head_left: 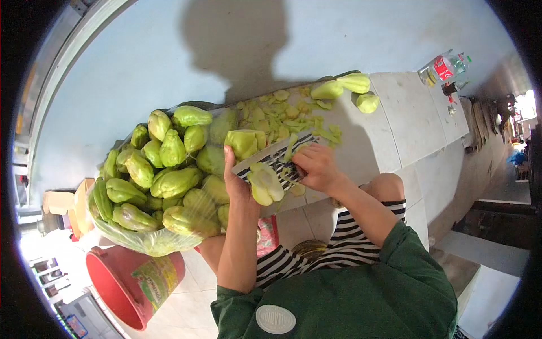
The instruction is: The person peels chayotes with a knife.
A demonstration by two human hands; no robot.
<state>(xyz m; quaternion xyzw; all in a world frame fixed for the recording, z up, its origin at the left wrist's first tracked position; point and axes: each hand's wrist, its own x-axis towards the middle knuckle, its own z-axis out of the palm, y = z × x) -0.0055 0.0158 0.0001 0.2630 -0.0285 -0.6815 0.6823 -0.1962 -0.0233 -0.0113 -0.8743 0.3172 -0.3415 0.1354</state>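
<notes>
My left hand point(239, 183) is closed around a chayote, its thumb up along the near side. The fruit is split by a broad knife blade point(288, 151), with one green part point(246, 142) behind the blade and a paler cut part point(265, 185) in front. My right hand point(317, 167) is closed on the knife at its right end; the handle is hidden in the fingers. Dark and light stripes show on the shiny blade. Beyond the knife, pale green chayote peelings and pieces point(276, 116) lie scattered on the tiled ledge point(361, 148).
On my left a clear plastic bag point(164, 242) bulges with several chayotes point(172, 148). Several pale chayotes point(355, 83) sit at the ledge's back. A red bucket point(113, 282) lies tilted at lower left. Plastic bottles point(443, 68) stand at the far right by the wall.
</notes>
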